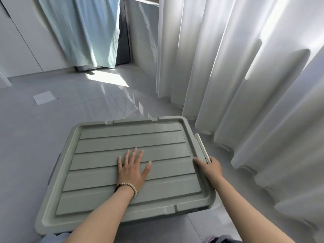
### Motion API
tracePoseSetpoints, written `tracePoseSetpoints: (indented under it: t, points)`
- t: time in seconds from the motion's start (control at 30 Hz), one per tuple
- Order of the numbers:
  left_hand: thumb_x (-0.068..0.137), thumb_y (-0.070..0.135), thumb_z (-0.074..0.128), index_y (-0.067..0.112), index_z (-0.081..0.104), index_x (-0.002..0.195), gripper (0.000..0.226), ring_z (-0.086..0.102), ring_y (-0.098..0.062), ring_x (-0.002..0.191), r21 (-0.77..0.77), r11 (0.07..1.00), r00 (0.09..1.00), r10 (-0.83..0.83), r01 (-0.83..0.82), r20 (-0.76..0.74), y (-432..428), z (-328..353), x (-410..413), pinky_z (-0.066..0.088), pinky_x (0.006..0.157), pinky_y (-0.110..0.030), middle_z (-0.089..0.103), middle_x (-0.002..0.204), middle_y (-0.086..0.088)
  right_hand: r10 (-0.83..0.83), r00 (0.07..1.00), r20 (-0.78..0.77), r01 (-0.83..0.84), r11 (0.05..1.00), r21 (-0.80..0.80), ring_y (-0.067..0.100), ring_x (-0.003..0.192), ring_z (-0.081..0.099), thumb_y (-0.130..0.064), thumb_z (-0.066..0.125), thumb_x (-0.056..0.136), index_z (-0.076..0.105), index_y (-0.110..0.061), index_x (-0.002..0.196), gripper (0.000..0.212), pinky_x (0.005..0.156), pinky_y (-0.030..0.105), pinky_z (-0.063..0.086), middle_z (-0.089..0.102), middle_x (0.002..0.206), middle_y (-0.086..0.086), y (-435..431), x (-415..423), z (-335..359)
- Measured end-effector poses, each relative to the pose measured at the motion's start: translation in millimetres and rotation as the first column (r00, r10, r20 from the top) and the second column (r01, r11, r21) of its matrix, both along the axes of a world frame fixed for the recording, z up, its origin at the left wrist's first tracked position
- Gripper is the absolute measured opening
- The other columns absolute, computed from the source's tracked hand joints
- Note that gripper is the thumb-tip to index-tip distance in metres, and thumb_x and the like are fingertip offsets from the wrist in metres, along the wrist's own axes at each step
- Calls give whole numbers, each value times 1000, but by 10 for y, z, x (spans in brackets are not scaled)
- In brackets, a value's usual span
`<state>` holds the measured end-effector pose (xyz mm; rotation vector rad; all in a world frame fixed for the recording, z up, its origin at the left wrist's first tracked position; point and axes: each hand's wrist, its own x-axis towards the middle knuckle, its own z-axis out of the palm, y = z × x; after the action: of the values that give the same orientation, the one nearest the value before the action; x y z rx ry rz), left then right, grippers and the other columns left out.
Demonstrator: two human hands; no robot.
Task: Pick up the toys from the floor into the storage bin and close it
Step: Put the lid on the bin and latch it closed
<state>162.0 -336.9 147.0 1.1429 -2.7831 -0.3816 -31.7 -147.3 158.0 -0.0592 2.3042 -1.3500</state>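
If I snap the latch in my right hand down while the lid sits crooked, I judge that side may not catch, or the rim could nip my fingertips. The edge far to the left of my left hand might ride up too. My left hand lies flat, fingers spread, pressing the lid's middle. My right hand curls round the latch's near end, thumb on the rim. I see 0 toys; the lid under my palms hides what is inside.
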Motion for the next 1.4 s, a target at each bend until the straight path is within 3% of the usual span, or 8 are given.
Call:
tracePoseSetpoints:
  t: [0.07,0.5,0.67,0.8,1.07,1.23,1.3,1.4]
  points:
    - [57,77,-34,30,22,148,117,9,-21,146,4,1000,1000,4,-4,4,2,10,4,-5,117,-44,16,157,3,23,990,-140,-15,998,62,20,82,61,-38,74,76,59,-13,95,35,71,32,47,66,91,3,-45,49,40]
    - [57,78,-33,31,26,146,117,13,-20,145,-13,1000,1000,24,-24,-4,-12,7,-3,-2,117,-43,22,155,4,66,914,-400,39,968,249,25,74,62,-42,69,79,67,-11,82,30,65,36,49,67,73,4,-134,89,3]
    - [55,79,-32,34,30,144,117,17,-18,144,-7,999,999,36,-36,-22,-19,24,-11,0,117,-41,26,154,7,129,945,-299,-21,940,339,26,84,62,-48,59,83,58,-16,94,34,68,34,48,65,86,3,-192,10,37]
    - [57,81,-29,34,38,140,116,23,-19,142,-9,999,998,47,-48,-42,-24,40,-26,5,117,-40,34,150,6,210,960,-186,-164,958,236,27,96,60,-48,59,85,53,-15,111,42,73,31,41,63,99,5,-353,-210,86]
    - [73,79,-13,29,56,126,100,44,-25,129,-3,999,999,32,-32,-39,-88,-17,-31,22,111,-45,54,134,1,164,934,-316,-74,957,280,34,96,59,-40,55,88,60,-9,105,36,77,37,46,67,100,15,-565,-274,-24]
    - [55,82,-29,35,40,138,117,26,-19,139,13,1000,1000,17,-17,-22,-97,48,-30,8,116,-38,36,148,7,206,922,-327,-78,928,365,35,99,58,-36,49,91,58,-7,109,35,75,36,43,65,106,16,-605,-285,-39]
    - [46,82,-34,38,30,142,124,18,-14,142,42,999,1000,-19,19,-3,-144,128,11,5,117,-33,27,152,11,234,917,-322,-65,886,460,36,110,53,-34,43,94,52,-5,117,38,87,40,41,60,118,17,-634,-240,-43]
    - [44,85,-31,36,27,144,126,20,-10,142,104,993,999,-43,46,-29,-351,253,220,10,117,-29,26,153,10,312,845,-434,-51,856,515,29,140,25,-31,41,97,34,-4,140,51,114,43,19,32,150,13,-763,-99,-1]
